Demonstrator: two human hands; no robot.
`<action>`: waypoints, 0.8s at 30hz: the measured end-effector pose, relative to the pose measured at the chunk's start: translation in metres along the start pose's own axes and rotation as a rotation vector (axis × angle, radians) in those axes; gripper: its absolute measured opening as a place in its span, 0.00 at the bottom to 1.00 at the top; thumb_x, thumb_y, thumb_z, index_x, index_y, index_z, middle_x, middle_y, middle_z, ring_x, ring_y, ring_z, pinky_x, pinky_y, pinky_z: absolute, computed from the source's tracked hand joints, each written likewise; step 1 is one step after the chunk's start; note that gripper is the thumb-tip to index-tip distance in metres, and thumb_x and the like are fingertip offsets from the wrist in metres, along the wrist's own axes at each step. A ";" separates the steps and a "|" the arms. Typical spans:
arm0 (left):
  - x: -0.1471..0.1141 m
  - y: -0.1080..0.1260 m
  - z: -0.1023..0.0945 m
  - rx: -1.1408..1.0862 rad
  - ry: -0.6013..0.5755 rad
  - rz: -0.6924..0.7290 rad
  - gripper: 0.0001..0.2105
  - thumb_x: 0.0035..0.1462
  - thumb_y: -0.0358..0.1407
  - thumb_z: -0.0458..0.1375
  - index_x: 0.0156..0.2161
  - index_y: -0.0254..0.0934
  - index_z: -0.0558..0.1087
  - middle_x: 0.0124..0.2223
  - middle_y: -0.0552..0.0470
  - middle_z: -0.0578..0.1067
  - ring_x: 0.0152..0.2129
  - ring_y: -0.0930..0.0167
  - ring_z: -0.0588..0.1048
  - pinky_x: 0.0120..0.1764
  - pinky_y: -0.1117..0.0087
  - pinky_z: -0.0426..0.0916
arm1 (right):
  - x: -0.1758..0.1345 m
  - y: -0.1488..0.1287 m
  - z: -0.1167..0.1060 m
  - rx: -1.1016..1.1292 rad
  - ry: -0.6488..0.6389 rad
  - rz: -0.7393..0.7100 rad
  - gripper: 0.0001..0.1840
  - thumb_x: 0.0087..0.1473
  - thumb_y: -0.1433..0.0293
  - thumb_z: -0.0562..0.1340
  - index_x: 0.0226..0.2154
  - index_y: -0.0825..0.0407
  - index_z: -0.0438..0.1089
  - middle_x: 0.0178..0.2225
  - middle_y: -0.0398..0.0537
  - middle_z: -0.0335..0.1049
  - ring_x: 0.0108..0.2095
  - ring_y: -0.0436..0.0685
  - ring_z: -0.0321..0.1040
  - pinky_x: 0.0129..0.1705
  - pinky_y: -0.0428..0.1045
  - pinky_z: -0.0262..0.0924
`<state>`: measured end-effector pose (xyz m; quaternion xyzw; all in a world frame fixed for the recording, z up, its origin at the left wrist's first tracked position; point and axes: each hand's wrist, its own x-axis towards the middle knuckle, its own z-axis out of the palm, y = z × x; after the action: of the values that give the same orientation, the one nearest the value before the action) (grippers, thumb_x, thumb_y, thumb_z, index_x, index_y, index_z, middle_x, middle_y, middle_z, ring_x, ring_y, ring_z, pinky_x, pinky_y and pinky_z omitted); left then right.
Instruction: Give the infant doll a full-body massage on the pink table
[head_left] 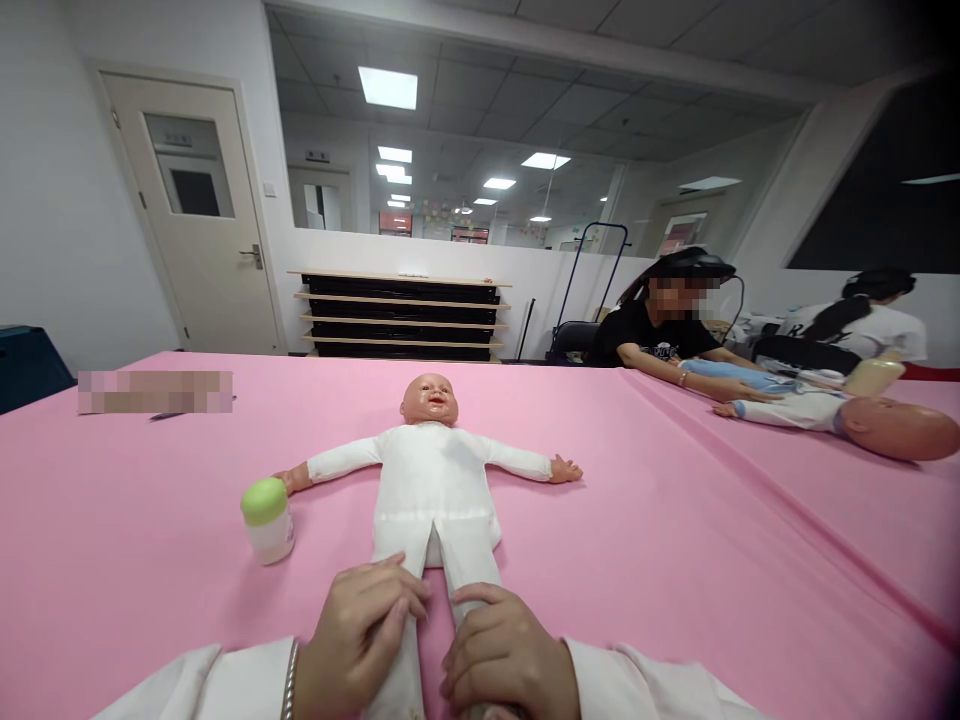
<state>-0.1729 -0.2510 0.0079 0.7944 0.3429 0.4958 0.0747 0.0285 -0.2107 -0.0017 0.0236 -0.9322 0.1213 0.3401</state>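
Note:
A baby doll [437, 475] with a white cloth body lies on its back on the pink-covered table, its head at the far end and its arms spread. My left hand [367, 625] rests over the leg on the left, its fingers curled across the cloth. On the other leg, my right hand [506, 650] has its fingers bent around it. Both feet are hidden or out of frame. Beside the doll's hand on the left stands a small translucent jar [271, 535] with a green lid [264, 501].
The pink tablecloth [675, 560] has a raised fold on the right. Across the table a person [660, 320] in a black top handles another doll [892, 425], near a pale bottle [876, 374]. A blurred patch [155, 391] covers something at the far left. Behind are stacked boards [405, 315].

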 end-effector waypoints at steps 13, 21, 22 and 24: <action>0.001 0.003 -0.001 -0.045 -0.117 0.105 0.12 0.57 0.29 0.43 0.27 0.38 0.65 0.23 0.51 0.73 0.22 0.73 0.72 0.28 0.72 0.65 | 0.004 -0.009 -0.012 0.144 0.288 0.348 0.17 0.59 0.66 0.46 0.45 0.47 0.64 0.45 0.49 0.68 0.48 0.55 0.63 0.52 0.53 0.57; -0.002 0.003 0.001 -0.074 -0.109 0.063 0.13 0.58 0.30 0.43 0.26 0.37 0.65 0.23 0.51 0.72 0.22 0.73 0.71 0.27 0.72 0.64 | 0.001 0.026 0.000 0.339 0.690 1.239 0.27 0.57 0.53 0.48 0.55 0.48 0.52 0.59 0.49 0.51 0.60 0.55 0.47 0.62 0.55 0.47; -0.002 0.003 0.001 -0.086 -0.107 0.064 0.13 0.58 0.29 0.43 0.26 0.37 0.66 0.23 0.51 0.72 0.22 0.73 0.71 0.27 0.72 0.64 | 0.000 0.030 0.000 0.365 0.693 1.275 0.28 0.56 0.52 0.48 0.55 0.48 0.53 0.59 0.49 0.51 0.61 0.56 0.46 0.63 0.56 0.45; -0.002 0.000 -0.001 -0.124 -0.076 0.037 0.12 0.59 0.29 0.44 0.27 0.37 0.66 0.25 0.51 0.73 0.24 0.73 0.72 0.28 0.72 0.65 | 0.000 0.035 -0.002 0.409 0.728 1.300 0.28 0.55 0.52 0.49 0.54 0.49 0.55 0.59 0.48 0.52 0.61 0.56 0.47 0.63 0.57 0.44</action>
<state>-0.1741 -0.2526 0.0069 0.8126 0.2937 0.4870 0.1276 0.0252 -0.1762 -0.0076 -0.5077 -0.5472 0.4667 0.4743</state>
